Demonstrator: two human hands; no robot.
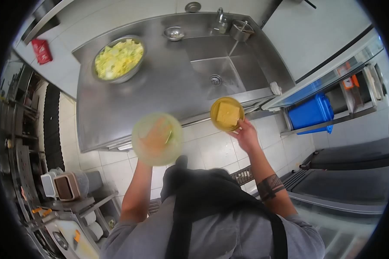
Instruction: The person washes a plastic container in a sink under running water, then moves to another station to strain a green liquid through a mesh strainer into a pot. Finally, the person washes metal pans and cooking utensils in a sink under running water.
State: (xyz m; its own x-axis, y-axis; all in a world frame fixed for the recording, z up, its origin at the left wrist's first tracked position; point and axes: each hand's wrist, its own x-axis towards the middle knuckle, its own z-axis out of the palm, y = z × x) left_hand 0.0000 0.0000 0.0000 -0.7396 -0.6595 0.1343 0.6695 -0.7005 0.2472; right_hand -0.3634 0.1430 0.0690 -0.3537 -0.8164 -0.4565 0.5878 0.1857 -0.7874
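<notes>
My left hand [157, 136] shows blurred through a pale, translucent round container [141, 123], which it supports from underneath. A small green patch is visible at the container's right side; what it is I cannot make out. My right hand [246, 134] grips the edge of a yellow round bowl [215, 118] with thumb and fingers. In that bowl lies a pale yellow block [227, 114], its kind not clear. Both hands are in front of the steel counter, over the floor.
A metal bowl [124, 78] of chopped leafy vegetable [119, 58] stands on the steel counter [160, 82]. Right of it are a sink [244, 80], a faucet [220, 17] and a small metal bowl [174, 33]. A glass door [328, 75] is on the right, by a blue bin [310, 113].
</notes>
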